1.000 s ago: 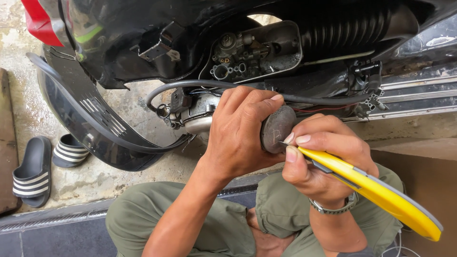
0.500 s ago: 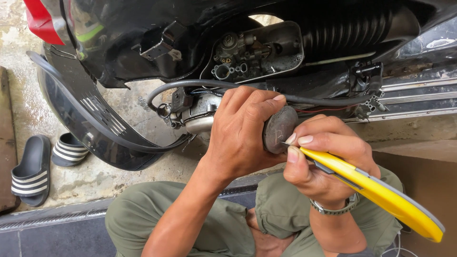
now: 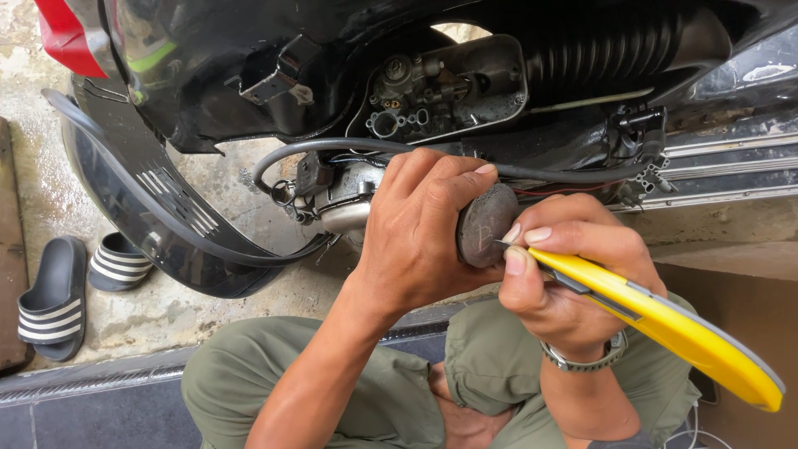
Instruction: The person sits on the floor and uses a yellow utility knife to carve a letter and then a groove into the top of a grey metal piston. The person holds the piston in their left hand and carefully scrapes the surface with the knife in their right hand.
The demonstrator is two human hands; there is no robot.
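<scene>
My left hand grips a round, dark grey metal part, its flat face turned toward my right hand. My right hand holds a yellow utility knife with the blade tip touching the edge of the round part. Both hands hover above my knees, just in front of the open engine area of a black scooter. A metal watch sits on my right wrist.
The scooter's exposed carburettor, a black ribbed hose and a curved black cable lie just beyond my hands. A loose black fender panel rests on the concrete at left, beside a pair of striped slippers. A cardboard box stands at right.
Both hands stay nearly in place. The knife tip has shifted slightly along the edge of the round part.
</scene>
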